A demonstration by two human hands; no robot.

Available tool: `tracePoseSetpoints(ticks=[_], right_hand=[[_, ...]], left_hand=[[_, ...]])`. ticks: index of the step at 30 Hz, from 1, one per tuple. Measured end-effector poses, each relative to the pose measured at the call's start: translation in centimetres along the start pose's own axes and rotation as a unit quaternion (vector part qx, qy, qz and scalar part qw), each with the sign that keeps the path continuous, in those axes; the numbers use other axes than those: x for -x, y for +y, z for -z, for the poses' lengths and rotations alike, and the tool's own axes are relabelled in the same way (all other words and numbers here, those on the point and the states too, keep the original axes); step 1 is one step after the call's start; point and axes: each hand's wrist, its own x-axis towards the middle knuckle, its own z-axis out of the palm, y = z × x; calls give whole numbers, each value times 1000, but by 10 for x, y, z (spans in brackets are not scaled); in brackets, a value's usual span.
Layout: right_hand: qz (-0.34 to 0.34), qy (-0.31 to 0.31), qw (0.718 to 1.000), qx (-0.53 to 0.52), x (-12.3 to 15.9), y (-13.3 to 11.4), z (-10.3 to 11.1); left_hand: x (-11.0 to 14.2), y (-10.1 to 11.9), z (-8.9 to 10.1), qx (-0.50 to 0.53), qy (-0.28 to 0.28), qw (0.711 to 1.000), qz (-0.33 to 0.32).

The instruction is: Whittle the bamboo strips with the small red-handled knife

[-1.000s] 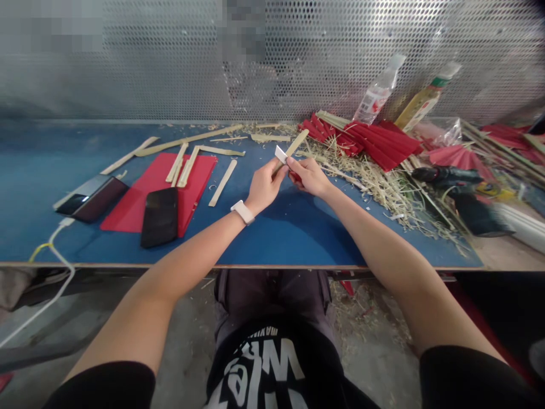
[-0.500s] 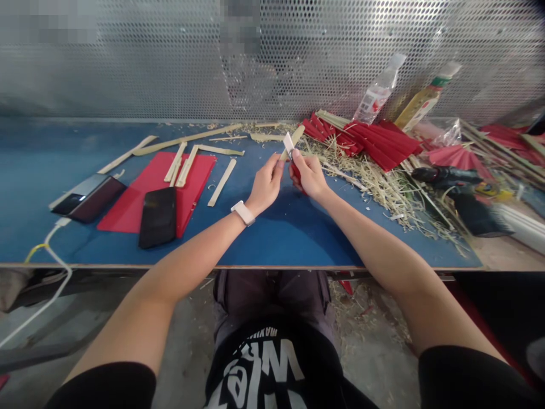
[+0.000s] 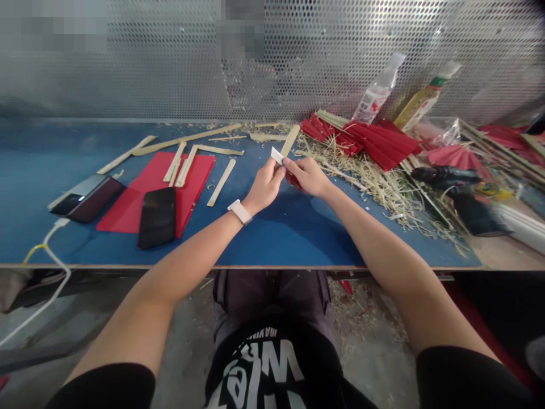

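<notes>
Over the middle of the blue table, my left hand is closed on a pale bamboo strip, whose rounded far end points up and away. My right hand grips a utility knife; its handle is mostly hidden by the fingers. The knife's wide blade lies across the strip close to my left fingertips. Both hands are nearly touching. Left of them, a loose bamboo strip rests on the table, and more bamboo pieces lie on a red folder-like sheet.
A black phone lies on the red sheet, a second device with a cable to its left. At right are bamboo shavings, red folded fans, two bottles and a power drill. Perforated metal stands behind.
My right hand has drawn the knife blade left and nearer along the strip, toward my left fingers. More of the strip's far end now shows.
</notes>
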Motion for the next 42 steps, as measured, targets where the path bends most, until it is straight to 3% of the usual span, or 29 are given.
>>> tracePoseSetpoints(ticks=[3,11,23,42], right_hand=[[-14,-15,1000,-6,0,-2,3],[-29,-32,999,-10,-1,-2,11],[-18,-51,998,27,0,0,17],[-28,-44,997,55,-1,4,18]], left_hand=[[1,4,4,14,-26,999,17],[2,7,6,-7,-18,1000,3],[3,7,4,13,-56,998,8],[2,5,3,-25,-2,1000,-6]])
